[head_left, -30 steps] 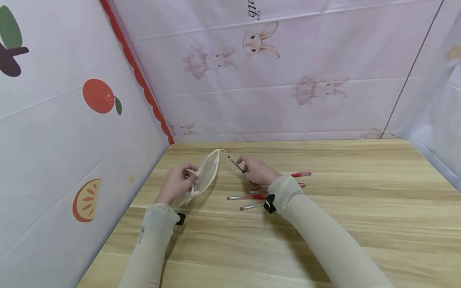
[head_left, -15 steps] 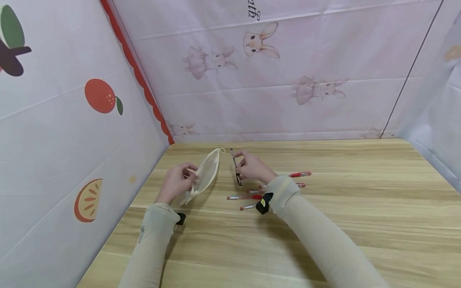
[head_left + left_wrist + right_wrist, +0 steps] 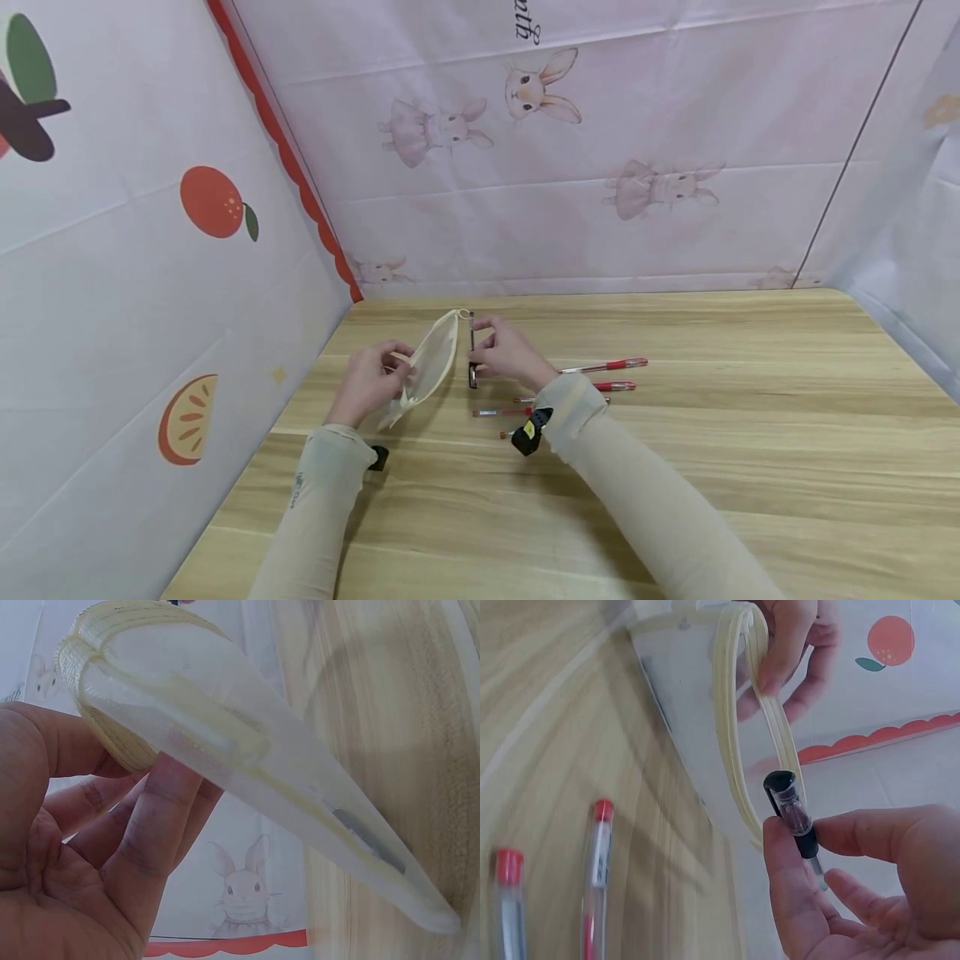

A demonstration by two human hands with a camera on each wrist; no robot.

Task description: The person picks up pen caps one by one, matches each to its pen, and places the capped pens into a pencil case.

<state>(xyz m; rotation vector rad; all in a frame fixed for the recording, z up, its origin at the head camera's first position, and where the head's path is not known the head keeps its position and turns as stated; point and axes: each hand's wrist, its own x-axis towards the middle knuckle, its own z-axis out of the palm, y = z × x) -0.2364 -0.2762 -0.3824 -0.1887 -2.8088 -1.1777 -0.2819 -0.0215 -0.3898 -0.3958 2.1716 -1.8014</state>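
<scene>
A translucent zip pouch (image 3: 437,360) with a cream zipper edge stands tilted at the left of the table, its mouth spread. My left hand (image 3: 367,379) pinches one side of that mouth. In the left wrist view a dark strip (image 3: 367,840) shows through the pouch's lower end; its kind is unclear. Just right of the mouth, my right hand (image 3: 512,352) pinches a black-capped gel pen (image 3: 791,810) between thumb and fingers. In the right wrist view the pen's cap end points toward the pouch opening, apart from the hand holding the pouch.
Several red gel pens lie on the wooden table (image 3: 675,483), partly under the right wrist, among them one red pen (image 3: 626,363) at the right. A printed cloth wall (image 3: 600,242) rises behind the table and another (image 3: 247,333) along its left side.
The right hand has moved left toward the pouch. The black pen has turned from slanting to nearly in line with the view's vertical. The left hand and pouch have hardly moved.
</scene>
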